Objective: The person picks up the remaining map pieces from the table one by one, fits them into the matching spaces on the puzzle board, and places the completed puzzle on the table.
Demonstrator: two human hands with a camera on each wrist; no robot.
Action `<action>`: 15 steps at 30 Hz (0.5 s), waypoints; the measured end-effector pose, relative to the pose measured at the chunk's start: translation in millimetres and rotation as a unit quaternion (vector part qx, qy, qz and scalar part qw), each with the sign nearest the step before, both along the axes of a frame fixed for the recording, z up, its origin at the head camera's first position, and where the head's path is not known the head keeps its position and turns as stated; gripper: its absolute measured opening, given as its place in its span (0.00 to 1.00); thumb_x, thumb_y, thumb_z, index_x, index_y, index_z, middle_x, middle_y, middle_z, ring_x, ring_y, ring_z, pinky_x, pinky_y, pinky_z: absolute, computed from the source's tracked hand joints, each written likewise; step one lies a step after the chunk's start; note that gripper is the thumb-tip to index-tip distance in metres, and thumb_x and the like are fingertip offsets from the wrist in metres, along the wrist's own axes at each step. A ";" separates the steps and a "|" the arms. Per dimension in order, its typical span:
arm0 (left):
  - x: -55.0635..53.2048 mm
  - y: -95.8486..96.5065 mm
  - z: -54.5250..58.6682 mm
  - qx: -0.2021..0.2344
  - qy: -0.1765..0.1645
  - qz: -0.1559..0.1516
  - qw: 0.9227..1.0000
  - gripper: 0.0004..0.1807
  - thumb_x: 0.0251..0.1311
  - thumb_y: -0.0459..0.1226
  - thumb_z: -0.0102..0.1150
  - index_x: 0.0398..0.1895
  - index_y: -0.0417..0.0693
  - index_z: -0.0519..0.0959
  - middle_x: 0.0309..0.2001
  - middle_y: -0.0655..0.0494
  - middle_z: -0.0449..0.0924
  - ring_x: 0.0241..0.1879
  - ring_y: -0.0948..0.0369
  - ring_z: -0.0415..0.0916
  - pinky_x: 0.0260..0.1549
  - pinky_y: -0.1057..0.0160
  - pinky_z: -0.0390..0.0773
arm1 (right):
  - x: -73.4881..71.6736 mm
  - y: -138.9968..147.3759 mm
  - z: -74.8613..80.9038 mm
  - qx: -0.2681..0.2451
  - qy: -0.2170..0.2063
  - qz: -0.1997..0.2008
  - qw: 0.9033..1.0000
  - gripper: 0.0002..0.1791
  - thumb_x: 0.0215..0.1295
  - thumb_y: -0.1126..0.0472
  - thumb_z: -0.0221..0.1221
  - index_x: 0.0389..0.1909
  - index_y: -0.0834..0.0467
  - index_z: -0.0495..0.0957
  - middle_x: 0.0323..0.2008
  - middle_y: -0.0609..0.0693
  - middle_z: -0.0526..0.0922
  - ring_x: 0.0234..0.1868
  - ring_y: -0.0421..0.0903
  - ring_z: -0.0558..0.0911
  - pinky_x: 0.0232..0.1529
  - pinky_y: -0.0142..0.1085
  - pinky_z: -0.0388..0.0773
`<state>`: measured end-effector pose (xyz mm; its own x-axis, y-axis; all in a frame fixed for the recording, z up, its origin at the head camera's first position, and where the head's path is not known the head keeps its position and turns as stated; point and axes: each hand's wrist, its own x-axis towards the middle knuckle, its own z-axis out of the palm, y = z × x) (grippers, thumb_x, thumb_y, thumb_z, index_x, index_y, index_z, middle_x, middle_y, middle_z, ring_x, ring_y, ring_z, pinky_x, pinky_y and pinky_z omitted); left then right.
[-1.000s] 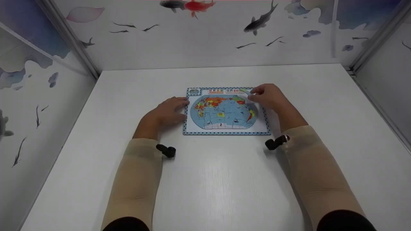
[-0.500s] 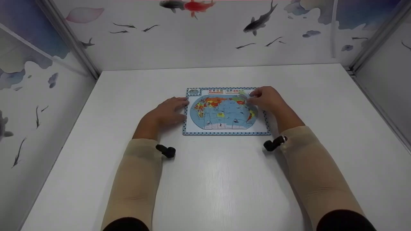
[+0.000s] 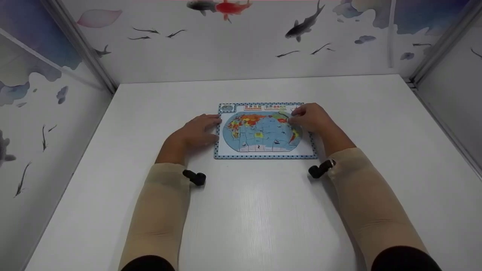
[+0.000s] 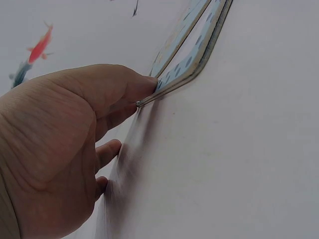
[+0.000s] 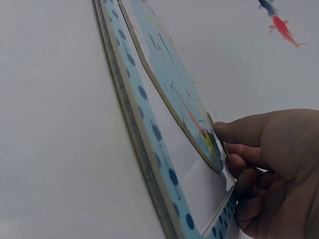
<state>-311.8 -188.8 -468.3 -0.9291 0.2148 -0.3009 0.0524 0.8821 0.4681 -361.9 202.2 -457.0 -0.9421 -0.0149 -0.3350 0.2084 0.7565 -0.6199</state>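
Observation:
A world map puzzle [image 3: 260, 128] lies in a board with a blue dotted border, mostly filled with an oval of blue sea and coloured land. At the oval's upper right, my right hand [image 3: 310, 116] pinches a thin puzzle piece [image 5: 226, 151] between thumb and fingers, close to the map surface. Its fingers hide part of the piece and the board's upper right corner. On the opposite side, my left hand [image 3: 199, 130] rests against the board's left edge. In the left wrist view, the thumb touches the dotted border [image 4: 174, 74], with other fingers beside the edge.
The board sits on a white table [image 3: 248, 210]. White panels [image 3: 241, 45] printed with fish and ink shapes stand behind and along the sides. A small black wrist camera [image 3: 196, 177] sticks out from the left sleeve, and another wrist camera [image 3: 321, 169] from the right.
My right hand has moved slightly down and to the left with the puzzle piece, bringing it from over the upper border onto the map's upper right. The left hand and board have stayed put.

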 end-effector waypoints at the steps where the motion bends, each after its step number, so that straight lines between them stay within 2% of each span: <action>1: -0.1 -0.2 -0.2 0.001 0.000 0.000 1.000 0.41 0.69 0.53 0.64 0.84 0.79 0.60 0.87 0.74 0.49 0.90 0.56 0.37 0.87 0.40 0.45 | 0.2 -0.3 0.3 -0.001 -0.001 0.002 1.000 0.26 0.70 0.45 0.69 0.63 0.52 0.81 0.63 0.55 0.79 0.61 0.55 0.78 0.67 0.49 0.79; 5: -0.7 -0.2 -0.4 0.002 -0.002 0.002 1.000 0.41 0.68 0.53 0.64 0.83 0.79 0.60 0.87 0.73 0.49 0.90 0.55 0.36 0.87 0.39 0.45 | 0.8 -1.0 1.3 0.000 0.000 0.005 1.000 0.25 0.71 0.45 0.69 0.63 0.52 0.81 0.62 0.55 0.79 0.59 0.54 0.78 0.64 0.47 0.79; 15: -1.3 -0.8 0.2 -0.012 0.008 -0.020 1.000 0.41 0.69 0.52 0.62 0.84 0.76 0.60 0.88 0.70 0.50 0.90 0.55 0.38 0.87 0.40 0.46 | 0.1 -0.1 -0.9 0.012 0.020 0.027 0.999 0.27 0.72 0.46 0.67 0.66 0.55 0.81 0.62 0.56 0.80 0.57 0.54 0.78 0.60 0.46 0.80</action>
<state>-313.0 -189.6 -468.1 -0.9248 0.2456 -0.2907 0.0959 0.8897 0.4465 -361.8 202.0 -457.9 -0.9528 -0.0579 -0.2980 0.1431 0.7800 -0.6091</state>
